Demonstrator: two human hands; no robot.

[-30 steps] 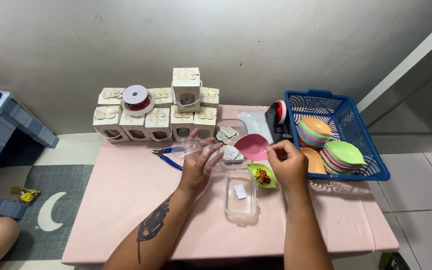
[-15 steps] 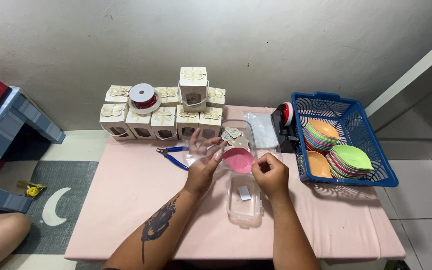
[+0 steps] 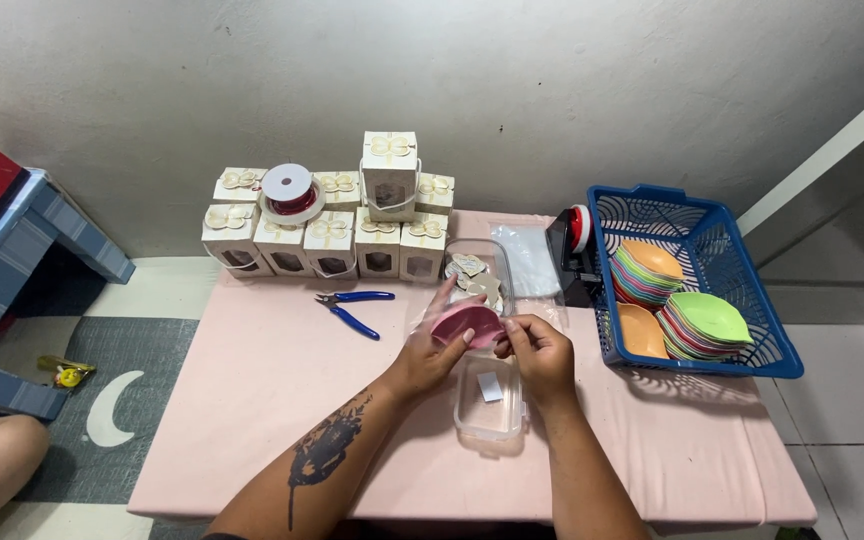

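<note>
Both hands, left [image 3: 430, 352] and right [image 3: 535, 345], pinch a pink dish [image 3: 465, 325] inside a clear bag [image 3: 430, 308]. Judged light, thin, slippery in film; grip the rim. Clear tub [image 3: 490, 412] lies at six o'clock.

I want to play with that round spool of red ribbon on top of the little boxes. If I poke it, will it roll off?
The ribbon spool lies flat on its side across the gift boxes, so a gentle poke would probably slide it, not roll it. Its seat looks uneven, so it might tip off. Once on its edge, its round rims would likely roll. It looks light.
</note>
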